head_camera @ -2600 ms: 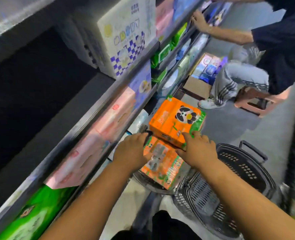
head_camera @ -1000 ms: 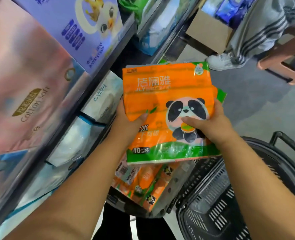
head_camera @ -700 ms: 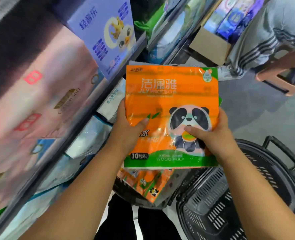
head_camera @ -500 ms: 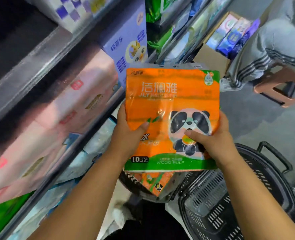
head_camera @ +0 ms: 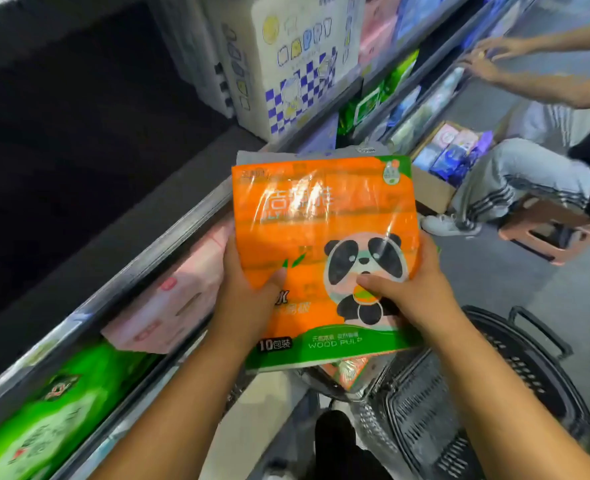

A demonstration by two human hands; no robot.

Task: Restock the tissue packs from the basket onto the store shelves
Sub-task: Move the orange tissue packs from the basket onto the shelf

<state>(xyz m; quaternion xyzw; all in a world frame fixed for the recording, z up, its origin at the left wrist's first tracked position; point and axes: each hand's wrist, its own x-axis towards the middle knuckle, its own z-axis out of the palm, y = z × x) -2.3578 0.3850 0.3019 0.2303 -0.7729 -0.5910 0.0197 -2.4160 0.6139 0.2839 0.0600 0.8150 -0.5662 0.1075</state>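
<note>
Beside the shelf edge (head_camera: pixel 169 237), both hands grip the tissue pack (head_camera: pixel 324 223).

Two orange packs: held pack (head_camera: pixel 324 220), lower pack (head_camera: pixel 350 374). One dark basket (head_camera: pixel 535 375), one cardboard box (head_camera: pixel 432 192), one pink stool (head_camera: pixel 509 235). Two hands: left hand (head_camera: pixel 248 292), right hand (head_camera: pixel 414 292).

The orange plastic-wrapped tissue pack with a panda print (head_camera: pixel 324 244) is held upright between the left hand (head_camera: pixel 248 299), at its left edge, and the right hand (head_camera: pixel 414 292), at its lower right. It is just beside the grey metal shelves (head_camera: pixel 148 254), which run along the left. Below it to the right stands the black plastic mesh basket (head_camera: pixel 528 375), and a second orange tissue pack (head_camera: pixel 349 372) lies in it under the held one. On the upper shelf, farther back and left of the held pack, sits a white checked carton (head_camera: pixel 297 64). On the shelf beneath lie pink soft packs (head_camera: pixel 169 303), with a green soft pack (head_camera: pixel 54 410) nearer. Down the aisle, a brown cardboard box (head_camera: pixel 432 192) stands on the floor beside a seated person (head_camera: pixel 528 174).
</note>
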